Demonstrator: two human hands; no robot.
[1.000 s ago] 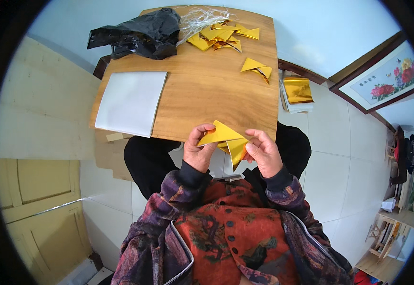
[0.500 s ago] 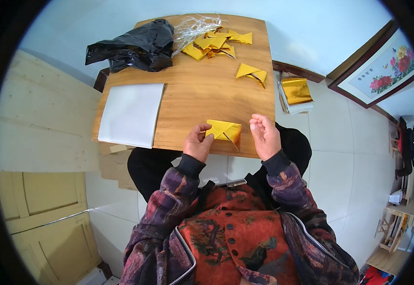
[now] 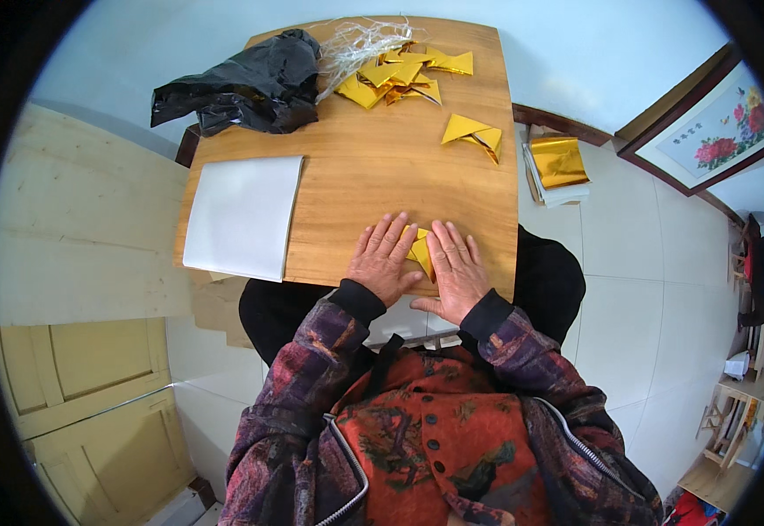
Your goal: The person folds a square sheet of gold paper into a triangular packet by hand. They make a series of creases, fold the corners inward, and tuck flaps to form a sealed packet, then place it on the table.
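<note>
A folded piece of gold foil paper (image 3: 420,252) lies on the wooden table (image 3: 364,175) close to its front edge. My left hand (image 3: 384,257) rests flat on its left side, fingers stretched out. From the other side my right hand (image 3: 456,267) presses flat over the right part, its fingers extended too. Only a narrow middle strip of the paper shows between the hands; the rest is covered. Another folded gold paper (image 3: 472,134) lies alone near the table's right edge. Beyond it is a pile of folded gold papers (image 3: 388,74) at the far side.
A black plastic bag (image 3: 250,86) lies at the far left, beside a tangle of clear plastic strands (image 3: 356,51). A stack of white sheets (image 3: 243,213) sits at the table's left. On the floor to the right stands a stack topped with gold foil sheets (image 3: 559,162).
Both hands have come together and flattened onto the folded gold paper. Before, my left hand pinched its left corner and my right hand was raised just to its right.
</note>
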